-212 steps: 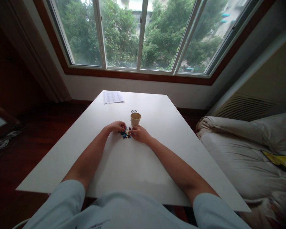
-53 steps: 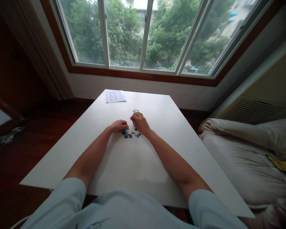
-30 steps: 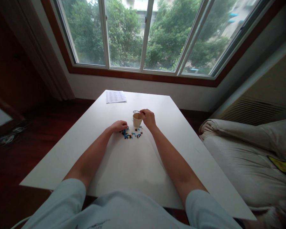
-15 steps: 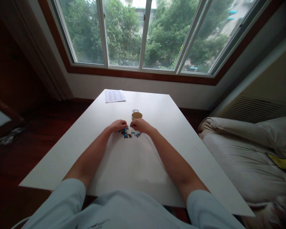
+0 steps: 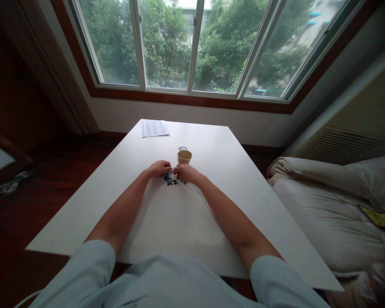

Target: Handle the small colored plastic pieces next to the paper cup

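Drawn back from the cup (image 5: pixel 184 160), the right hand (image 5: pixel 188 173) arches over small pieces (image 5: pixel 172 181), fingers (image 5: pixel 178 170) bent, hold unclear.

A room in a home is indicated by the padded sofa (image 5: pixel 314 209) placed right of the white surface (image 5: pixel 179 226), the curtain (image 5: pixel 56 72) hung to its far left, the wood-framed window (image 5: pixel 211 55) set beyond it and the reddish floor (image 5: pixel 64 175) seen beside it.
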`<state>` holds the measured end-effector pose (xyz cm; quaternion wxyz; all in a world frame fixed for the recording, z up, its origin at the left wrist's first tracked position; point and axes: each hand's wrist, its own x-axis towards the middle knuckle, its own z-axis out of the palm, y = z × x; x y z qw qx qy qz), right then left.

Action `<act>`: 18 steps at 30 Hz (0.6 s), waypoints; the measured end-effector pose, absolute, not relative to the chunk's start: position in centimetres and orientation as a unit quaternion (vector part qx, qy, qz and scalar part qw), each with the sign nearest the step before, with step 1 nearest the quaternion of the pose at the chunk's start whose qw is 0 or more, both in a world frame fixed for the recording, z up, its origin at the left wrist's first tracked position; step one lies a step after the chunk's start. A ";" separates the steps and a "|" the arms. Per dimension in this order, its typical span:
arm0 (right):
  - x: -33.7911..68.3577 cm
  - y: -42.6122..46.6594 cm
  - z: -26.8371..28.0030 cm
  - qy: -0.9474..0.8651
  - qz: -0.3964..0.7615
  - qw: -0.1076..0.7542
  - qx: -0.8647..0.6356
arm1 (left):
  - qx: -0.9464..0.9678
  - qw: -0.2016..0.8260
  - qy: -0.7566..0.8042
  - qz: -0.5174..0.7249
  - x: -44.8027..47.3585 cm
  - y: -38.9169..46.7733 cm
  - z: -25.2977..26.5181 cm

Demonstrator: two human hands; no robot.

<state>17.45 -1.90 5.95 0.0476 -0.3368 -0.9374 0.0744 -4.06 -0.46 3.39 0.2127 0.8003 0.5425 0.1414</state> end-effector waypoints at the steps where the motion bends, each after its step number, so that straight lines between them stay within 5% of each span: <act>1: 17.4 -1.8 5.8 -0.937 0.073 0.049 -0.338 | 0.801 0.212 0.542 0.141 -4.0 -0.4 3.4; 18: 17.7 -2.0 6.1 -0.924 0.080 0.042 -0.371 | 0.801 0.213 0.542 0.142 -4.1 -0.3 3.2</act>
